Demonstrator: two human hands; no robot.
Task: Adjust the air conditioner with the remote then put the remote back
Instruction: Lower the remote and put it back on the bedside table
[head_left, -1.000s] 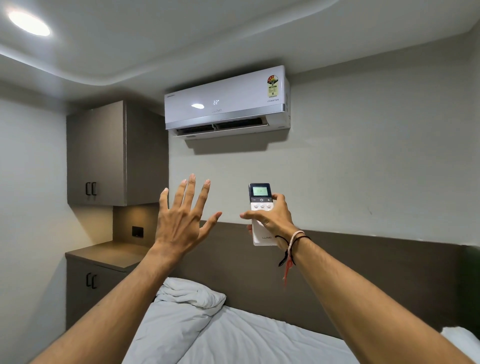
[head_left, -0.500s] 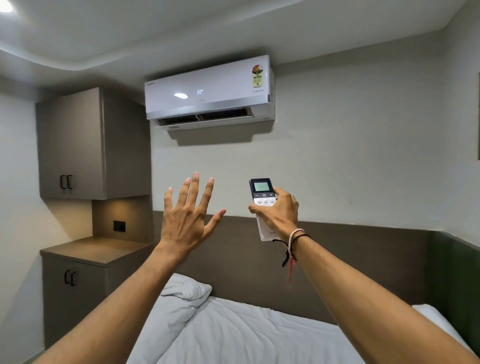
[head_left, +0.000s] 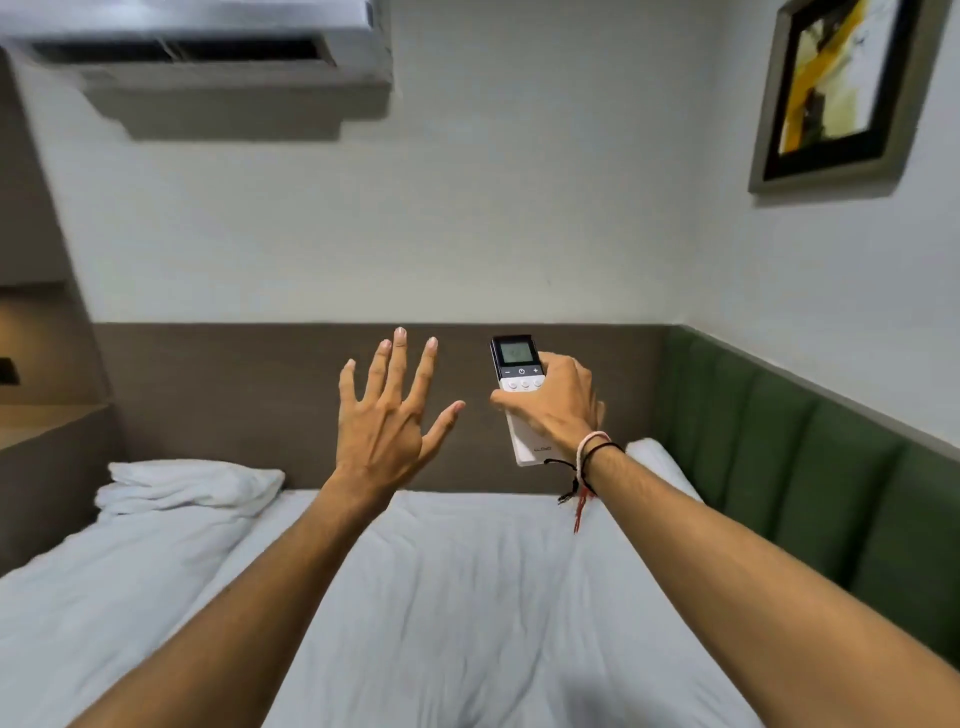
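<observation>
My right hand (head_left: 558, 410) grips a white remote (head_left: 517, 374) with a dark top and a small grey screen, held upright in front of the brown headboard. My left hand (head_left: 387, 421) is raised beside it with fingers spread and nothing in it. The white air conditioner (head_left: 208, 36) hangs on the wall at the top left, only its blurred lower edge and vent showing.
A bed with a white sheet (head_left: 467, 597) lies below my arms, with a white pillow (head_left: 187, 486) at the left and another (head_left: 657, 460) at the right. A green padded panel (head_left: 810, 467) lines the right wall. A framed picture (head_left: 836, 88) hangs upper right. A brown shelf (head_left: 47, 421) sits left.
The view has dropped and swung right: the air conditioner slid to the top left edge, the bed and framed picture came into view. Both hands keep the same pose, lower before the headboard.
</observation>
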